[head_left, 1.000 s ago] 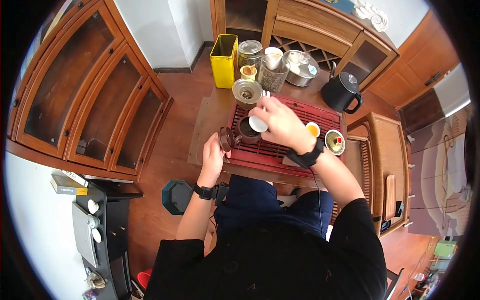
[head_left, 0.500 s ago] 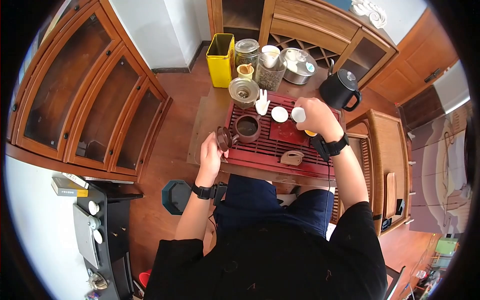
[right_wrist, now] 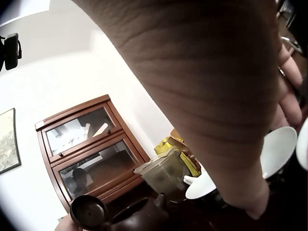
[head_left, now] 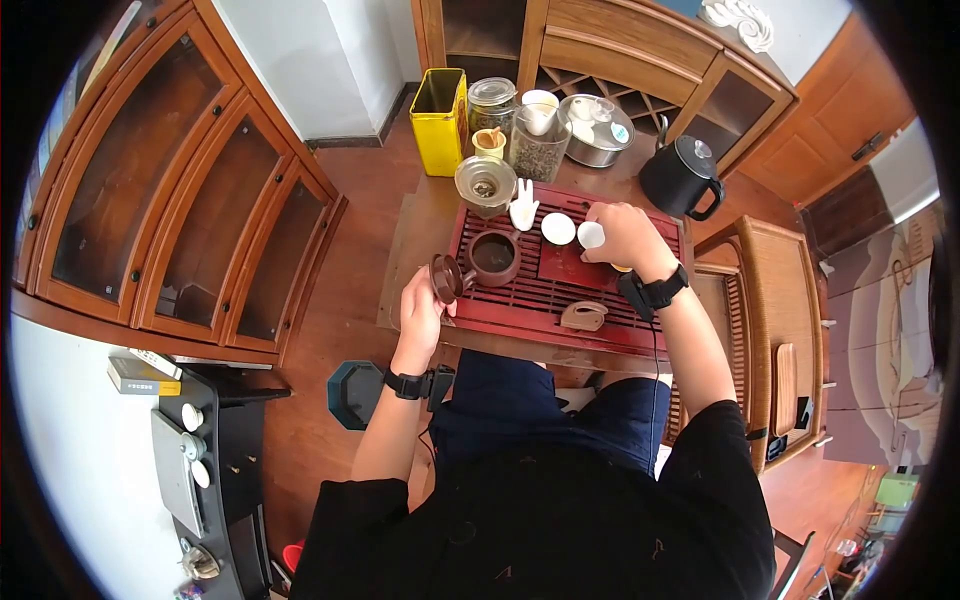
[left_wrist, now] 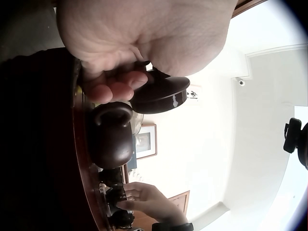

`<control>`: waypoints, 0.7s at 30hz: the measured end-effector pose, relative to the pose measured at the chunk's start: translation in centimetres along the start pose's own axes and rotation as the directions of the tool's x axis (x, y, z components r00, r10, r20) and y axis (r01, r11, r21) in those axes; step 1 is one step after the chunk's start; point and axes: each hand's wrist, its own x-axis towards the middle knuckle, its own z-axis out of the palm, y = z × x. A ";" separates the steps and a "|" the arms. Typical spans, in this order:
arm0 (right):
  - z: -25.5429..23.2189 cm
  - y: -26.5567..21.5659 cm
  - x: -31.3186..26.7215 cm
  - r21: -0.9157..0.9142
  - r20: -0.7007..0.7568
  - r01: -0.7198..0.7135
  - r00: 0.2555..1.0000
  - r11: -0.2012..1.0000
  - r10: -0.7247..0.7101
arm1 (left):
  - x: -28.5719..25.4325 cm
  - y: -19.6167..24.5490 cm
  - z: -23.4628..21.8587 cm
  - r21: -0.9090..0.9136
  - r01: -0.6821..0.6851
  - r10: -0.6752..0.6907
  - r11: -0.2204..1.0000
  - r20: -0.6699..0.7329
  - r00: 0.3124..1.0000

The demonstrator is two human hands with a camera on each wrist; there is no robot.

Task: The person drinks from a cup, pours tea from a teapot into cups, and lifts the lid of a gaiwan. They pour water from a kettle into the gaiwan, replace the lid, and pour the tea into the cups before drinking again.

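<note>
My left hand [head_left: 420, 312] pinches a dark brown teapot lid [head_left: 446, 278], tilted on its side, just left of the uncovered brown teapot [head_left: 494, 258] with dark liquid inside. In the left wrist view the lid [left_wrist: 161, 94] hangs by its knob from the fingers, close to the pot [left_wrist: 111, 144]. My right hand [head_left: 632, 240] holds a small white cup [head_left: 591, 235] over the right part of the red slatted tray [head_left: 540, 318]. Another white cup [head_left: 558, 229] stands just left of it. The right wrist view shows the held cup [right_wrist: 279, 151] tilted.
A white hand-shaped figure [head_left: 524, 206] and a strainer [head_left: 486, 186] stand behind the teapot. Farther back are a yellow tin [head_left: 440, 130], glass jars [head_left: 538, 150], a steel pot [head_left: 597, 145] and a black kettle [head_left: 682, 180]. A brown wooden piece [head_left: 584, 316] lies at the tray's front.
My right hand has moved right from above the teapot with the white cup, then slightly down and left. The left hand with the lid has barely moved.
</note>
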 end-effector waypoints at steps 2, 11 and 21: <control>-0.1 0.0 0.0 -0.005 0.026 0.006 1.000 1.000 -0.006 | 0.0 0.0 -0.1 0.019 -0.006 0.006 1.000 0.015 1.000; -2.8 0.8 -2.8 0.010 0.112 -0.136 0.985 0.991 0.134 | 0.1 -0.3 -0.3 -0.016 -0.010 0.010 1.000 0.028 1.000; -2.1 1.8 -3.6 -0.066 0.115 -0.104 0.987 0.992 0.111 | 0.0 0.0 -0.1 -0.020 -0.009 0.009 1.000 0.012 1.000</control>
